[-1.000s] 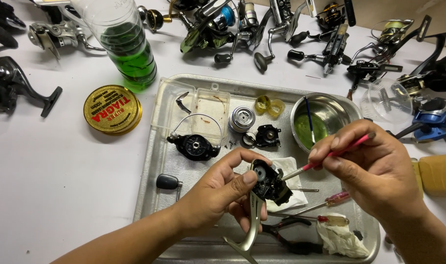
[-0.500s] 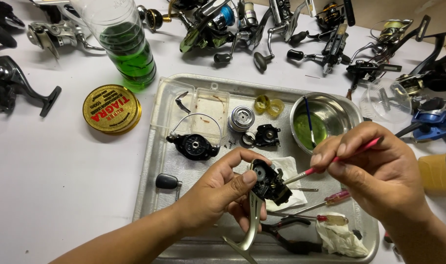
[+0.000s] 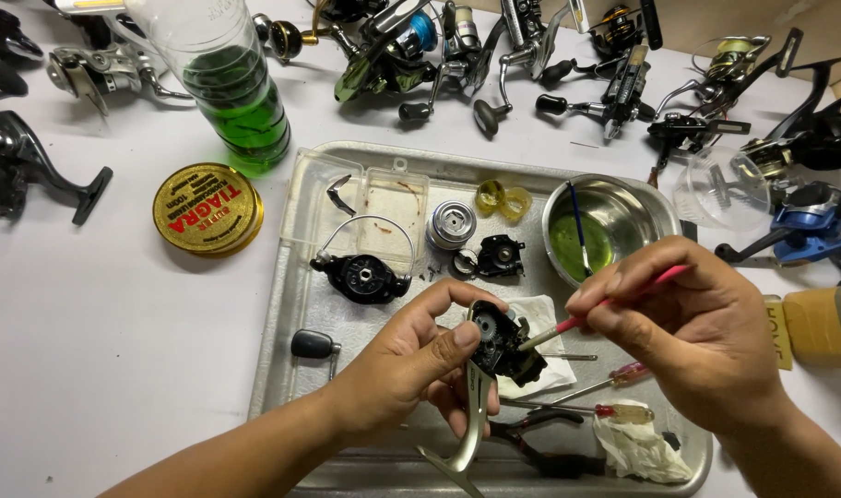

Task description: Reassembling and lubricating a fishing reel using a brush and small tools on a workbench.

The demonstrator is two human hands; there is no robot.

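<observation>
Hands work over a metal tray [image 3: 282, 304] on a white table [image 3: 98, 332]. Left hand [image 3: 411, 364] has its grip closed around a black reel body [image 3: 502, 343], thumb on top and fingers beneath, holding it just above the tray with its pale silver stem [image 3: 471, 420] pointing down toward the near rim. Right hand [image 3: 692, 337] pinches a pink brush [image 3: 614, 300] between thumb and fingertips, and the brush tip touches the open side of the reel body. Under the reel body lies a white tissue [image 3: 554, 346]. Behind it in the tray sit a black rotor [image 3: 361, 275] with a wire bail, a silver spool [image 3: 452, 224], a small black side plate [image 3: 500, 255], two yellow pieces [image 3: 503, 198] and a clear plastic box [image 3: 370, 207]. A steel bowl [image 3: 614, 217] at the tray's far right corner holds green liquid and a blue brush. Near the right hand lie small red-handled screwdrivers [image 3: 623, 410], pliers [image 3: 531, 433] and a crumpled rag [image 3: 637, 447]. A black knob [image 3: 312, 344] rests at the tray's left side. Left of the tray stand a gold tin [image 3: 207, 207] and a clear bottle [image 3: 231, 88] of green liquid. Many fishing reels [image 3: 494, 46] line the table's far edge.
</observation>
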